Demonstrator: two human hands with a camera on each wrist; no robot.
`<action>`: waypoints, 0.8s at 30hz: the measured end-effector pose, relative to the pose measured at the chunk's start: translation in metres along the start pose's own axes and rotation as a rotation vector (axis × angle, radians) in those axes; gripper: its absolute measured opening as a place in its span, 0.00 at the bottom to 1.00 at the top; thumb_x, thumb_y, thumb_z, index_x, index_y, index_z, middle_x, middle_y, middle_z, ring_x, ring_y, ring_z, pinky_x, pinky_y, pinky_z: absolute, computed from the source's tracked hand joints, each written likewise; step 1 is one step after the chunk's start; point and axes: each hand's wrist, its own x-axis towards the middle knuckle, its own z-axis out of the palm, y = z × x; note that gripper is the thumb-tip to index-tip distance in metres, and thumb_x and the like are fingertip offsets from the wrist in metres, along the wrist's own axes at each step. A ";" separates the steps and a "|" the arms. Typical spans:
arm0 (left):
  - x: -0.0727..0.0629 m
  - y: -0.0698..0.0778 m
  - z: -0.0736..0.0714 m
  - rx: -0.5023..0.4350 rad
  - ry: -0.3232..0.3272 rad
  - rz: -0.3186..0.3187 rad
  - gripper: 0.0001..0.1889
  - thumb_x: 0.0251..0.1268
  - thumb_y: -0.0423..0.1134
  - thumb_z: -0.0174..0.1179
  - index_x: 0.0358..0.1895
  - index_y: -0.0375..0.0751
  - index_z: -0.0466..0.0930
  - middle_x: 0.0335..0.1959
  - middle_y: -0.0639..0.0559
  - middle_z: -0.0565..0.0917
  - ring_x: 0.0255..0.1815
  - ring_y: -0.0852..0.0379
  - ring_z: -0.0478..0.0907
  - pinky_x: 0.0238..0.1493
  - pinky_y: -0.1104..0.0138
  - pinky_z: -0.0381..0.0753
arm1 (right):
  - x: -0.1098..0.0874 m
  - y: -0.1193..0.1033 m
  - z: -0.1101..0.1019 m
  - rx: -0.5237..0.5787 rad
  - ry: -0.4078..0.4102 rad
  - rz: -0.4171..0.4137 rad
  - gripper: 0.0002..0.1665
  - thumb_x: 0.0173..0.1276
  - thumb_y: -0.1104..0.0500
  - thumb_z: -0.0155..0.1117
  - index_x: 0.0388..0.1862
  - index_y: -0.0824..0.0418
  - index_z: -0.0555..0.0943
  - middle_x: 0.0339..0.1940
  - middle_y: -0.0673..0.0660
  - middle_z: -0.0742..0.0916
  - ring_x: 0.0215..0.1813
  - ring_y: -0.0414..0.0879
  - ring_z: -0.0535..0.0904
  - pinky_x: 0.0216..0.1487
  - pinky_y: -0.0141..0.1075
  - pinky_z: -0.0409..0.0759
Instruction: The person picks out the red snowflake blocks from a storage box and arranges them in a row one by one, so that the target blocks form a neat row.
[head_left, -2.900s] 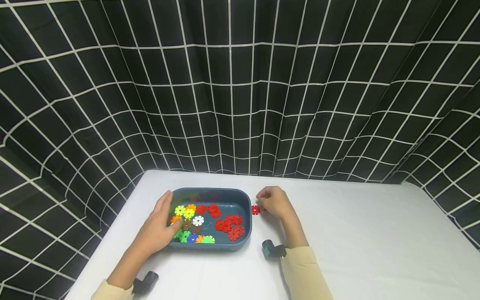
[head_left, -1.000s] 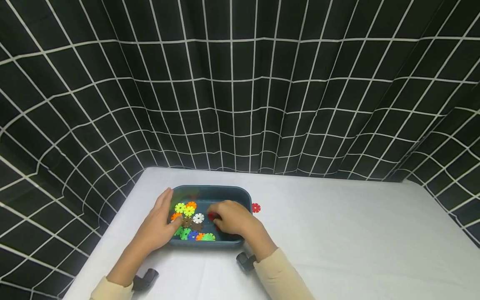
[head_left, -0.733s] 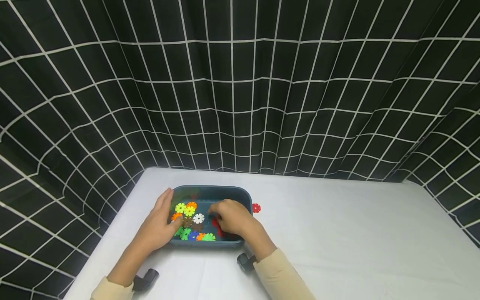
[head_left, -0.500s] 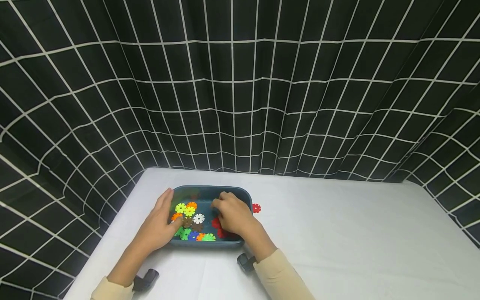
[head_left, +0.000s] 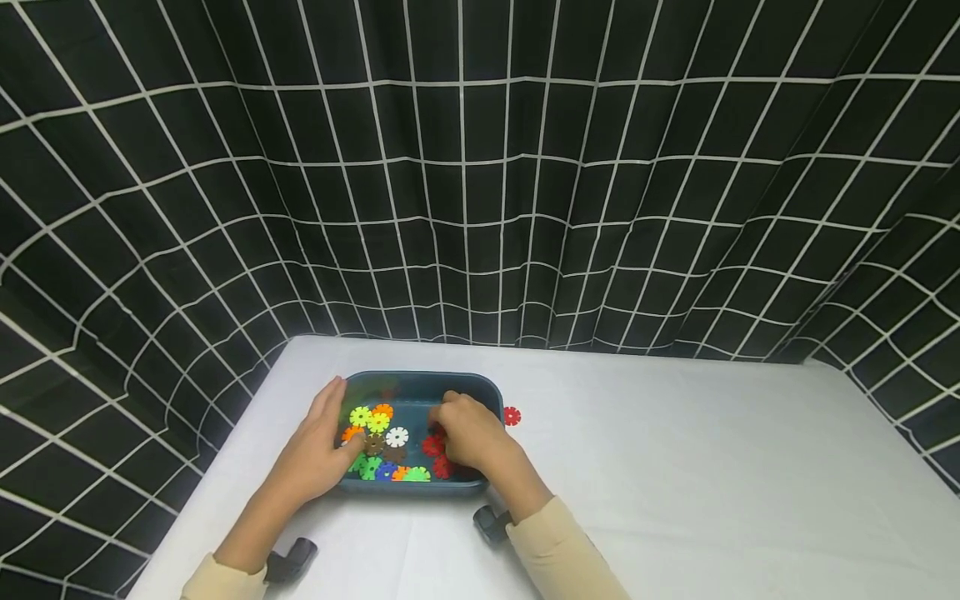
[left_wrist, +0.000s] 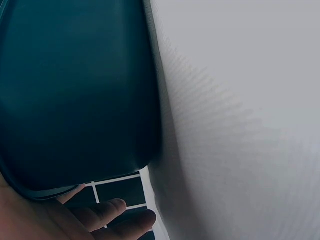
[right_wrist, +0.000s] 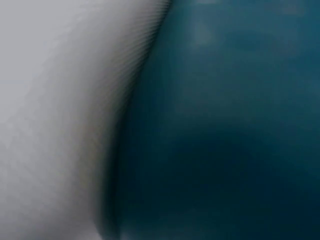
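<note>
- A blue-green tub (head_left: pixel 416 489) sits on the left part of a white cloth (head_left: pixel 712 458), with its long side facing the person.
- The person's left hand (head_left: pixel 318 450) rests on the left end of the tub. Its fingers are long and loose along the outside, and its thumb reaches over the rim.
- The right hand (head_left: pixel 472 433) dips into the right part of the tub, with its fingers bent downward over the red flower pieces (head_left: pixel 433 447). I can't tell if it pinches one, because the fingertips are hard to see.
- Those red flower pieces lie on the right side inside the tub, partly under the right hand.
- One loose red piece (head_left: pixel 512 421) lies outside, just beside the tub's right end. I can't tell if it touches.
- In the left half of the tub I see yellow pieces (head_left: pixel 378 427) toward the far side, and a white piece (head_left: pixel 391 437) and a brown piece (head_left: pixel 394 456) in the middle.
- Along the near side are green pieces (head_left: pixel 417 476) and a blue piece (head_left: pixel 386 472).
- Both sleeves (head_left: pixel 566 554) are tan, and each wrist wears a dark gadget (head_left: pixel 292 563).
- A black curtain (head_left: pixel 491 196) with white lines hangs on the far side.
</note>
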 end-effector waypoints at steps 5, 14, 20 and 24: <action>0.000 0.000 0.000 0.000 -0.002 -0.001 0.44 0.63 0.39 0.59 0.79 0.30 0.48 0.80 0.36 0.50 0.75 0.30 0.56 0.65 0.34 0.61 | 0.000 0.000 -0.003 0.093 -0.002 0.007 0.14 0.57 0.71 0.71 0.41 0.59 0.88 0.33 0.51 0.86 0.34 0.42 0.78 0.42 0.33 0.82; 0.000 0.000 0.001 -0.003 -0.002 0.005 0.43 0.63 0.39 0.59 0.78 0.29 0.48 0.80 0.36 0.50 0.75 0.31 0.56 0.65 0.34 0.61 | -0.001 0.003 -0.013 0.295 -0.008 0.055 0.09 0.60 0.65 0.76 0.32 0.57 0.82 0.23 0.46 0.82 0.28 0.40 0.75 0.30 0.30 0.77; 0.000 0.000 0.000 0.001 -0.004 0.007 0.44 0.64 0.39 0.60 0.78 0.29 0.48 0.80 0.36 0.50 0.75 0.30 0.56 0.65 0.33 0.61 | -0.004 0.011 -0.026 0.377 0.017 0.048 0.09 0.61 0.70 0.72 0.29 0.58 0.84 0.23 0.46 0.83 0.27 0.39 0.76 0.30 0.30 0.78; 0.000 0.000 0.000 0.005 -0.008 -0.001 0.43 0.64 0.39 0.59 0.79 0.30 0.48 0.80 0.36 0.49 0.75 0.30 0.55 0.65 0.33 0.60 | -0.006 0.018 -0.032 0.427 0.027 0.062 0.08 0.63 0.72 0.69 0.31 0.60 0.85 0.25 0.49 0.85 0.27 0.39 0.77 0.30 0.30 0.79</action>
